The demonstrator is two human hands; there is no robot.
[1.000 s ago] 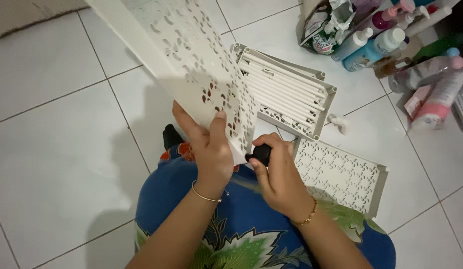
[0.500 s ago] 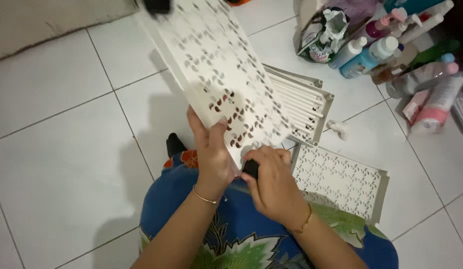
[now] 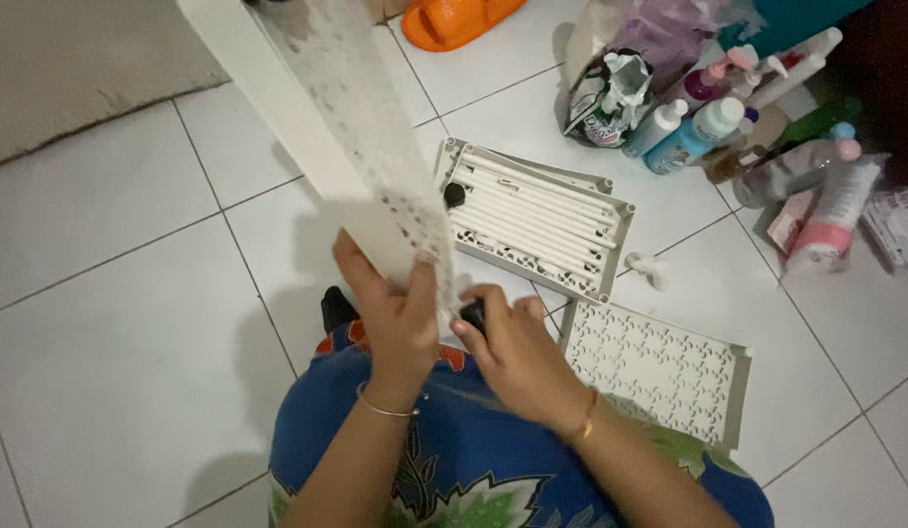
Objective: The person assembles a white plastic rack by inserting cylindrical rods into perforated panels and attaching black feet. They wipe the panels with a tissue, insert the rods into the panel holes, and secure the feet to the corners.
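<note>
My left hand (image 3: 393,311) grips the near edge of a cream perforated shelf panel (image 3: 327,127), held up on edge and slanting away to the upper left. My right hand (image 3: 513,347) presses a small black cap (image 3: 473,314) against the panel's near corner. On the floor beyond lies a second shelf tray (image 3: 532,217) holding several white tubes and a black cap (image 3: 455,194). A third perforated tray (image 3: 659,367) lies flat to the right of my right hand.
White floor tiles (image 3: 112,323) surround me. Several bottles (image 3: 708,122) and a crumpled bag (image 3: 605,98) crowd the upper right. An orange plastic item (image 3: 454,20) sits at the top. A small white piece (image 3: 648,266) lies by the tube tray. My blue patterned clothing (image 3: 474,460) fills the bottom.
The held panel has turned from face-on to nearly edge-on. My right hand stays at its near corner with the black cap. The view has shifted, showing the orange item.
</note>
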